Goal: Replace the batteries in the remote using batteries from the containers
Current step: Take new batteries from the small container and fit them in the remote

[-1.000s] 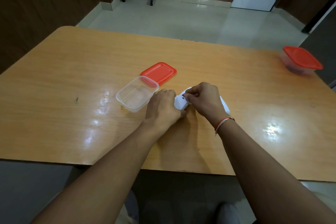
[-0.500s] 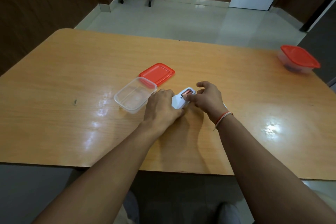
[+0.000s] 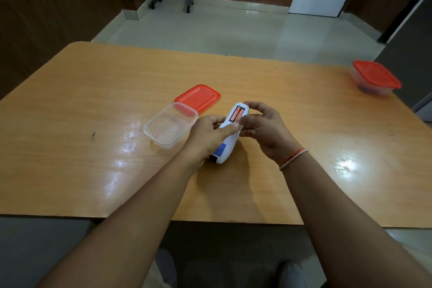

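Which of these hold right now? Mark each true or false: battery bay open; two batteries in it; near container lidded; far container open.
1. The remote's battery bay is open: true.
2. Two orange batteries sit in it: true.
3. The near clear container is lidded: false, its red lid lies beside it on the table.
4. The far container is open: false, its red lid is on.
5. Left hand holds the remote: true.

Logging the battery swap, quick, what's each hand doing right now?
Left hand: holding the white remote, thumb across its back.
Right hand: fingers curled at the remote's open battery compartment; whether it grips anything cannot be told.
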